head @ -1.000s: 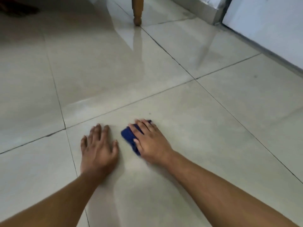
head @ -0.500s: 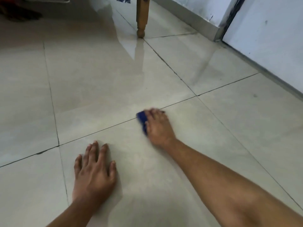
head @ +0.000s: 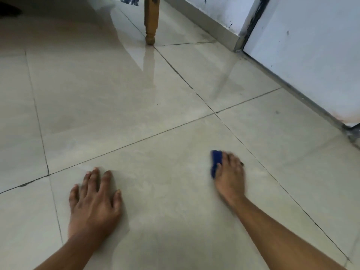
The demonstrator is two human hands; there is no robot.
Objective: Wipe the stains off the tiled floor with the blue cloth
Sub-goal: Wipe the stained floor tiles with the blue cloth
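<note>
The blue cloth (head: 215,162) lies folded on the pale tiled floor (head: 165,156), mostly hidden under my right hand (head: 230,172). That hand presses flat on the cloth with straight fingers and looks blurred. Only the cloth's left edge shows. My left hand (head: 95,201) rests flat on the same tile, fingers spread, well to the left of the cloth. A small dark speck (head: 277,112) marks the tile to the far right.
A wooden furniture leg (head: 150,22) stands on the floor at the back. A white wall with a grey skirting (head: 210,26) and a white door panel (head: 311,55) run along the right side. Dark grout lines (head: 136,140) cross the floor.
My right hand has slid the blue cloth to the right across the tile, away from my left hand. The left hand has stayed planted on the floor.
</note>
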